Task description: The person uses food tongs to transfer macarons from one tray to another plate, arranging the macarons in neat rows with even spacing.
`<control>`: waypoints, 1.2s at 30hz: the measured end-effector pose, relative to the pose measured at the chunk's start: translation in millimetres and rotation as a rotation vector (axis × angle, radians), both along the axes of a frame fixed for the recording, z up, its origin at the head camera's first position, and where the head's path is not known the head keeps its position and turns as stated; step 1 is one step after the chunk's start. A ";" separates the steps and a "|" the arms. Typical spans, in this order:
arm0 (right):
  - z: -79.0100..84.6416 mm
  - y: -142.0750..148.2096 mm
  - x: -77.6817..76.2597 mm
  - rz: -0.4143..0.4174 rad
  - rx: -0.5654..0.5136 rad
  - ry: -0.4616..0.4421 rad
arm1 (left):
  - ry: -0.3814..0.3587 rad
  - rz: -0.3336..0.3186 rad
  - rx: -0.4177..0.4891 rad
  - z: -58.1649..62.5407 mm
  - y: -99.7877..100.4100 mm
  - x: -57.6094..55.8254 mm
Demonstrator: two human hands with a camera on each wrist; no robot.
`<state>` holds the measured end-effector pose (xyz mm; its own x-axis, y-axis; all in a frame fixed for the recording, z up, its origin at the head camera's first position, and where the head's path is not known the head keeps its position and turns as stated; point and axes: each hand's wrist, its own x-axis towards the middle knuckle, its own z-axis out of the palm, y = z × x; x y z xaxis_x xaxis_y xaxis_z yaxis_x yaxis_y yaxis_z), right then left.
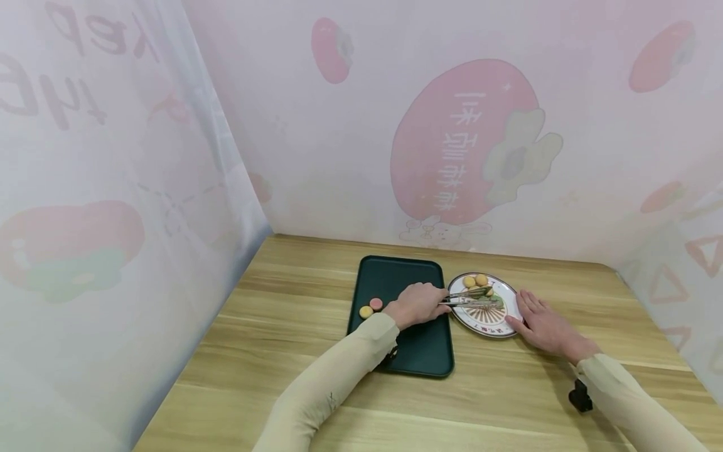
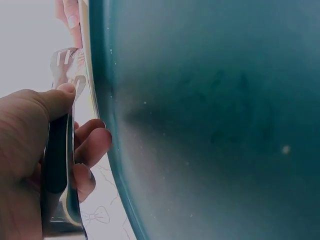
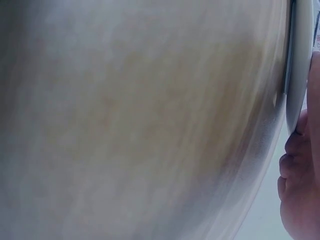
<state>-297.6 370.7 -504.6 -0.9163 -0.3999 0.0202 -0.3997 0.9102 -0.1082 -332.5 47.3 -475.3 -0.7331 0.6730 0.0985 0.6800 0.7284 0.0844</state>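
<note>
The left hand holds a pair of shiny metal tongs with dark grips, its thumb pressed along 1 side and its fingers curled round the other, as the left wrist view shows. The 2 arms of the tongs reach over a round white plate with a dark rim and red print, their tips slightly apart near a small yellowish piece; whether they grip it I cannot tell. Beside it, 2 round yellow cookies lie near the plate's far edge. The right hand rests at the plate's right edge, fingers nearly straight and close together, thumb spread apart over the rim. Just left of the plate is a rectangular dark green tray, bearing a round pink cookie and a round yellow cookie near its left side. Plate and tray stand on a light wood-grain table, before a pale pink printed curtain. Both sleeves are cream.
</note>
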 end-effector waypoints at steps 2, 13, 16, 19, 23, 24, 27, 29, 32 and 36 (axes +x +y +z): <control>-0.5 -0.1 0.2 -0.004 0.000 0.001 | 0.002 -0.002 0.004 0.6 -0.3 -0.4; 3.3 -0.7 0.0 -0.011 0.010 -0.015 | -0.010 0.024 0.040 7.8 -5.1 -5.0; 2.2 -1.1 0.4 -0.005 0.001 -0.007 | -0.006 0.031 0.034 7.7 -8.9 -6.1; 0.7 -0.9 0.0 -0.005 -0.006 -0.008 | 0.014 0.036 0.023 7.4 -14.6 -6.2; 0.3 -0.3 -0.1 -0.006 -0.008 -0.013 | 0.017 0.043 0.022 8.2 -23.5 -5.4; 0.5 -0.3 0.3 -0.004 -0.009 -0.011 | 0.019 0.048 0.020 8.9 -25.9 -5.2; 0.4 -0.4 1.3 0.005 -0.014 -0.002 | 0.022 0.058 0.010 10.5 -33.5 -4.6; 0.3 -0.5 1.7 0.007 -0.017 0.010 | 0.030 0.062 0.002 12.2 -39.0 -4.0; 0.3 -0.5 1.5 0.015 -0.013 0.019 | 0.032 0.064 0.003 13.7 -47.4 -2.9; -0.7 1.1 0.5 0.012 0.002 0.005 | 0.023 0.070 0.017 16.4 -59.5 0.0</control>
<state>-297.1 371.7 -505.3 -0.9114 -0.4108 0.0242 -0.4110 0.9056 -0.1045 -332.4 -12.2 -458.9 -0.7756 0.6183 0.1270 0.6294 0.7727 0.0820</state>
